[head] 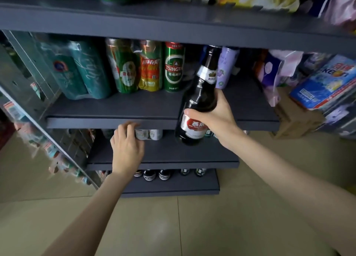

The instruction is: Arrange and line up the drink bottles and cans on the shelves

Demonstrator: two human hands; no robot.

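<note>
two hands are working. the right hand (215, 116) is wrapping its grip round a dark bottle (196, 109), holding it just in front of the middle shelf (115, 109). the left hand (127, 145), fingers loosely spread, is reaching to small cans (148, 134) below. best to stand the bottle upright beside the green can (174, 66), labels facing out.

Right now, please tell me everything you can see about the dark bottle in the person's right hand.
The dark bottle looks like glass, with a long neck, a silver foil collar and a red, white and silver label on its body. Its cap seems still on, though the top is in shadow. It is tilted, the neck leaning up and to the right, the base lower left. The right hand grips its body, with the thumb across the label. It hangs in the air before the front edge of the middle shelf, touching nothing else.
</note>
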